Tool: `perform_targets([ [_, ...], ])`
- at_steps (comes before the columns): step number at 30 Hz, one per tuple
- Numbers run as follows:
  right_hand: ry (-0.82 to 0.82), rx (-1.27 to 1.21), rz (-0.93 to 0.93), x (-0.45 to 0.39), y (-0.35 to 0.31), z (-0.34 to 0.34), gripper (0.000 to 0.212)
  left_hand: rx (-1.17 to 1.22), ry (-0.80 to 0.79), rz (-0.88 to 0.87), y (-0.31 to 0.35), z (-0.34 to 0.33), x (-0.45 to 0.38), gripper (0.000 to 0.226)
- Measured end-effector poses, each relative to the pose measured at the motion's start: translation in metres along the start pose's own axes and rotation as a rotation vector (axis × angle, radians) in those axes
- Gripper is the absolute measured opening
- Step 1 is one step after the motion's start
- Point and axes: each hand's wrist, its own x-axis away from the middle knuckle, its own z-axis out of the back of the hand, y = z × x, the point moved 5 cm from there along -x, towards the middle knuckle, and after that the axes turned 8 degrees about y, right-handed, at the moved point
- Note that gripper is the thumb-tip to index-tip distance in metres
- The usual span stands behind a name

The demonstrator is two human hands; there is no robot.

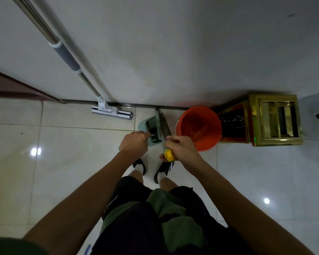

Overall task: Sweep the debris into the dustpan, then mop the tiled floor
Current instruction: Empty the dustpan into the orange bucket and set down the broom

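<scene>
Standing at the far wall, just beyond the feet: a pale teal plastic dustpan (148,126) with a dark comb-toothed edge, and a broom with a grey-green handle (162,129) capped in yellow (169,155). Broom's long axis running near-to-far, cap toward the body, head down at the skirting, pressed alongside the dustpan's right edge.

Right hand (180,150) wrapped round the top of the broom handle, fingers curled, yellow cap poking out below the palm. Left hand (134,142) reaching to the dustpan's near left side, fingers bent toward the comb teeth; touching or gripping, cannot tell, since the knuckles hide the fingertips. Both hands about equally near the pair, left to the pan, right to the broom, so probably a matter of parting the two before sweeping.

Left along the wall, well apart from the dustpan: a flat white-and-grey mop head (112,112) on a long shiny metal pole with a grey foam sleeve (66,56), leaning up and left against the wall. Just right of the broom, an orange round plastic bucket (200,127), then a brass-framed square bin (276,119).

Glossy pale square floor tiles (63,162) with thin grout lines, mirroring ceiling lights; slick and hard. No debris plainly visible.
</scene>
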Motion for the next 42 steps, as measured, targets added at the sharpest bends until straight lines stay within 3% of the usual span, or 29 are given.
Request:
perform_targets([
  [6,0.041,-0.024,0.085,0.007,-0.001,-0.004,0.018,0.080,0.038,-0.060,0.015,-0.002,-0.003,0.034],
  [9,0.041,-0.074,0.117,0.012,-0.003,0.001,0.005,0.149,0.007,-0.050,0.016,-0.004,-0.001,0.037],
  [11,0.042,-0.110,0.120,0.012,-0.004,0.006,0.018,0.159,-0.028,-0.037,0.017,-0.005,0.001,0.038],
  [13,0.030,-0.096,0.131,0.012,-0.002,0.007,0.013,0.157,-0.050,-0.028,0.020,-0.005,0.003,0.038],
  [19,0.018,-0.041,0.081,0.017,0.009,-0.001,0.031,0.175,-0.084,-0.009,0.033,-0.007,0.013,0.038],
  [24,0.012,-0.041,0.069,0.020,0.014,0.001,0.013,0.172,-0.090,-0.015,0.035,-0.007,0.015,0.050],
  [29,-0.012,-0.016,0.072,0.018,0.018,0.005,0.017,0.196,-0.162,-0.090,0.042,-0.012,0.015,0.063],
  [37,0.003,0.037,0.105,0.021,0.027,0.004,0.022,0.265,-0.286,-0.181,0.048,-0.016,0.014,0.057],
  [42,-0.008,0.041,0.105,0.022,0.033,0.009,0.029,0.304,-0.285,-0.182,0.050,-0.017,0.016,0.053],
])
